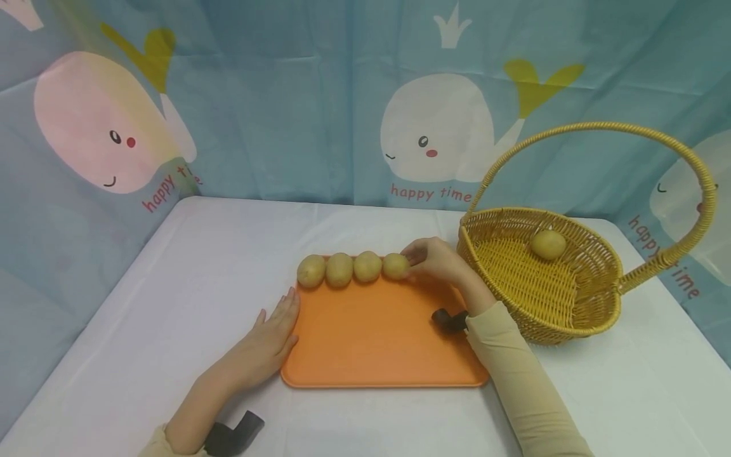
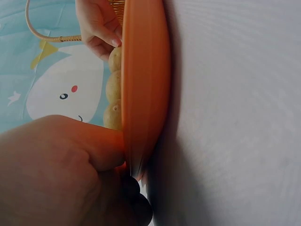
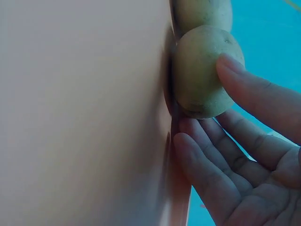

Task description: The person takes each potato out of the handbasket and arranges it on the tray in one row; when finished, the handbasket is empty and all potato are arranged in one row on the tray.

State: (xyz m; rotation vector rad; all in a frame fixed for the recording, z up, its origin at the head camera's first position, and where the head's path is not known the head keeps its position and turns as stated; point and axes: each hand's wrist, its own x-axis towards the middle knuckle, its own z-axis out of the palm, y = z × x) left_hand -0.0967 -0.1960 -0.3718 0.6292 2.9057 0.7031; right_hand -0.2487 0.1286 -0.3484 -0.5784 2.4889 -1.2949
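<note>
Several potatoes stand side by side along the far edge of an orange tray (image 1: 382, 336). At the right end of that row, my right hand (image 1: 436, 259) holds the last potato (image 1: 395, 266). In the right wrist view its thumb presses on this potato (image 3: 207, 70), with the fingers behind and below it; where the potato meets the tray is partly hidden. The left hand (image 1: 267, 346) lies along the tray's left edge, fingers straight, thumb touching the rim. Up close in the left wrist view, the thumb rests against the tray (image 2: 146, 70).
A yellow woven basket (image 1: 605, 311) with a tall handle stands right of the tray, one potato (image 1: 548, 245) inside. White cloth (image 1: 228, 273) covers the table. A blue curtain (image 1: 285, 114) with whale prints hangs behind it.
</note>
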